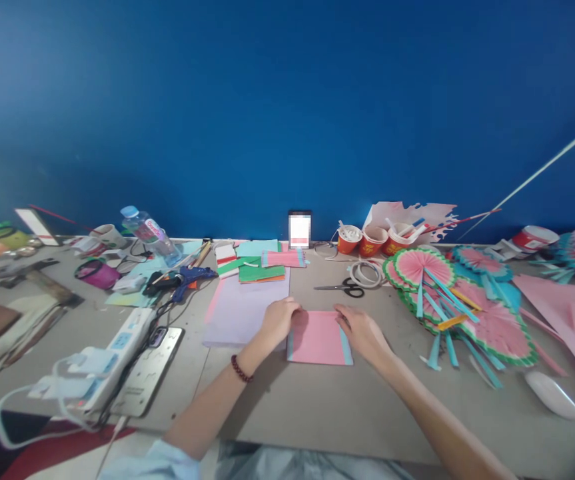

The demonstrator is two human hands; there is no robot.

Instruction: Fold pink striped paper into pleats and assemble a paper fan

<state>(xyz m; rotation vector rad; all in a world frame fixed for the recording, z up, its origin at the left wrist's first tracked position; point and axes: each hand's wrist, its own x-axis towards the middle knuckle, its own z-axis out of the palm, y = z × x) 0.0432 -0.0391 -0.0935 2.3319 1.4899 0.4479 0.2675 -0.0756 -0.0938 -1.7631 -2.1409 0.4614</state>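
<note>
A pink sheet of paper with light-blue strips down both sides lies flat on the table in front of me. My left hand is closed at its upper left corner, the fingertips on the top edge. At the upper right corner my right hand has thumb and fingers together on the same edge. Both hands partly hide the corners. Left of the sheet, under my left forearm, is a stack of lilac paper. Beyond the sheet lie black-handled scissors.
Pink-and-green paper fans pile up on the right, near a white mouse. Red paper cups and a lit screen stand along the blue wall. On the left are a power strip, a phone and a tilted water bottle.
</note>
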